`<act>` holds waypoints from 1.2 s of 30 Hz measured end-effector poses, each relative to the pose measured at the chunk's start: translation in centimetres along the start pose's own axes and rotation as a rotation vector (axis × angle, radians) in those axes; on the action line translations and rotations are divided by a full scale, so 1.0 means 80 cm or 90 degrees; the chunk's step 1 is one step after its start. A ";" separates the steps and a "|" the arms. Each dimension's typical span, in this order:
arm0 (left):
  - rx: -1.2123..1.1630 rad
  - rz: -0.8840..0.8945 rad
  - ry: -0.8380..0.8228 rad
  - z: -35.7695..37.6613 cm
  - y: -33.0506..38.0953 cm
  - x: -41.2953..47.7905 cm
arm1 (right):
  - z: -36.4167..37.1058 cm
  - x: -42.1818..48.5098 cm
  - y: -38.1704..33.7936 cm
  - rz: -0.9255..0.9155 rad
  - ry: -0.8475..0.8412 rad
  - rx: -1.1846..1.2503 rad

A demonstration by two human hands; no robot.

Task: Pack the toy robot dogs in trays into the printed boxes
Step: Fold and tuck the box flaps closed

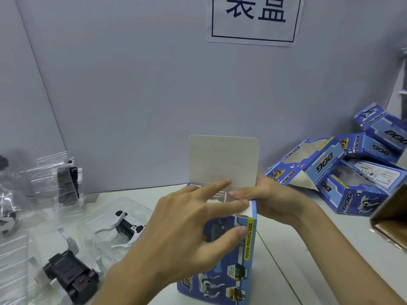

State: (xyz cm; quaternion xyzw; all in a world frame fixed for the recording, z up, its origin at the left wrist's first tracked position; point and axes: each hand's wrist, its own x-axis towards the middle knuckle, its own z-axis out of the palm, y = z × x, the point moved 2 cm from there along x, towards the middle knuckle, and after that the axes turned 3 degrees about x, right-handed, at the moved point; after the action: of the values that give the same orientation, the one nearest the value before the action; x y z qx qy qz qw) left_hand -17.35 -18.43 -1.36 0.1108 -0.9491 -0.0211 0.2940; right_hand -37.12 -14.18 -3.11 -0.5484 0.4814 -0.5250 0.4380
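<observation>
A blue printed box [246, 256] stands upright in the middle of the table, its plain top flap [223, 160] raised. A toy dog in a clear tray shows dimly through the box's window. My left hand [182, 243] lies across the box's front, thumb on the window, straight fingers pressing a small side flap at the opening. My right hand [273, 199] holds the box's right top edge, fingers reaching over the opening. On the left lie more black and white robot dogs [70, 276] [126, 225] in clear trays.
Several printed boxes [343, 170] are heaped at the right against the grey wall. A brown carton's corner [394, 219] juts in at the right edge. Another dog in clear wrapping [68, 183] stands at the back left. A paper sign [255, 18] hangs on the wall.
</observation>
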 end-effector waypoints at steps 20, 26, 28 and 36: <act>0.020 0.014 -0.055 -0.004 0.000 0.005 | 0.019 -0.008 -0.067 -0.037 0.298 -0.013; 0.022 0.033 -0.050 -0.003 -0.001 0.004 | 0.011 -0.019 -0.079 -0.044 0.148 -0.085; 0.013 0.030 -0.047 -0.002 -0.002 0.004 | 0.011 -0.020 -0.078 -0.052 0.142 -0.124; -0.008 0.030 -0.032 -0.003 0.001 0.004 | 0.031 -0.012 -0.083 -0.146 0.327 -0.344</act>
State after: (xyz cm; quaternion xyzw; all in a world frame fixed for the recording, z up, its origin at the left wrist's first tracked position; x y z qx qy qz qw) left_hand -17.50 -18.42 -0.99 0.0861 -0.9583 -0.0227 0.2715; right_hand -34.21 -12.30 3.11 -0.5451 0.6315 -0.5453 0.0815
